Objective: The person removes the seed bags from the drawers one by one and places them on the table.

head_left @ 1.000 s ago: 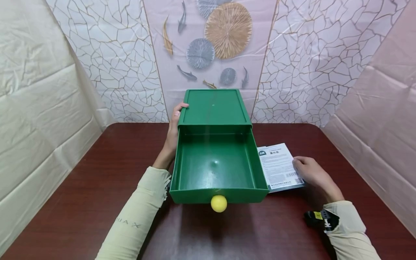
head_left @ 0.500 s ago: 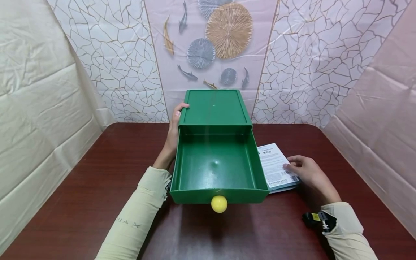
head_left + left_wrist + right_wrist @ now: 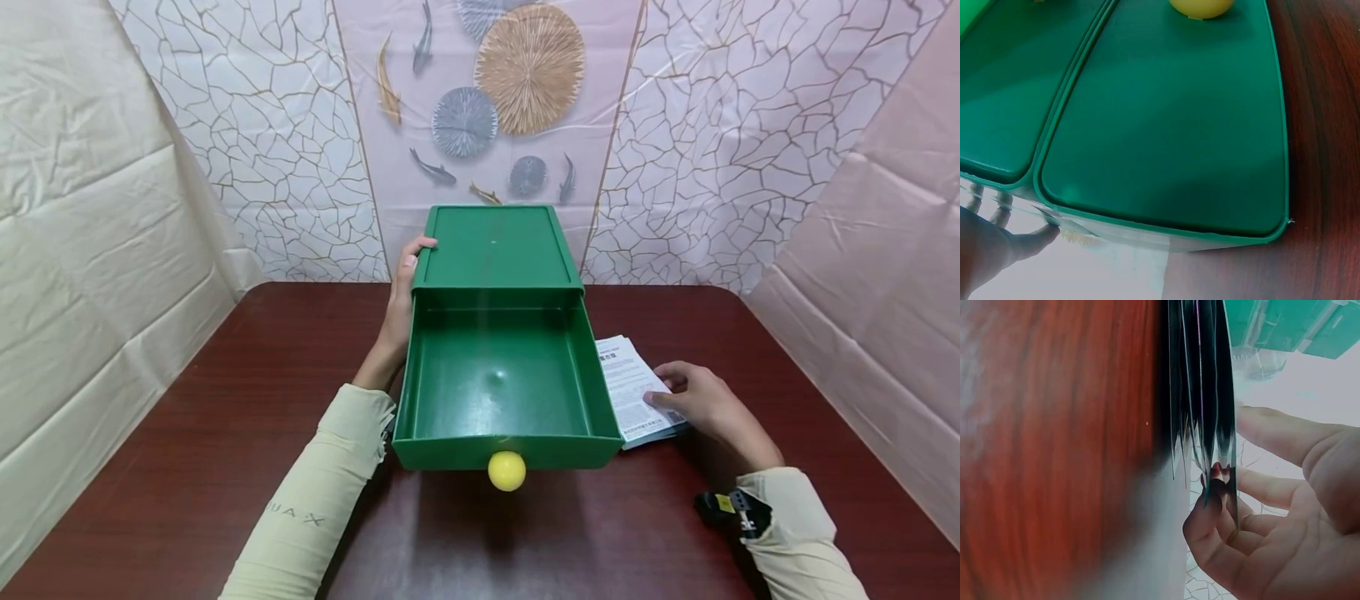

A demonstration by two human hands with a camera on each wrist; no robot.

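Observation:
A green drawer box (image 3: 495, 246) stands mid-table, its top drawer (image 3: 491, 375) pulled out and bare inside, with a yellow round knob (image 3: 507, 472) in front. My left hand (image 3: 400, 308) rests against the box's left side, a fingertip over the top edge. In the left wrist view, this hand (image 3: 997, 244) touches the clear side wall beside closed green drawer fronts (image 3: 1166, 119). To the right lies a stack of flat printed packets (image 3: 637, 392), partly hidden by the drawer. My right hand (image 3: 708, 404) pinches the near right edge of the upper packets, thumb on top, fingers at the layered edges (image 3: 1210, 394).
The box stands on a dark red-brown wooden table (image 3: 247, 417). Behind it hangs a patterned cloth (image 3: 292, 125), and pale cloth walls (image 3: 862, 233) enclose both sides. The pulled-out drawer overhangs the table in front of the box.
My right hand has shifted left with the packets, which now sit further under the drawer's right side. Its fingers have moved in at the stack's edge. My left hand and the box stay put.

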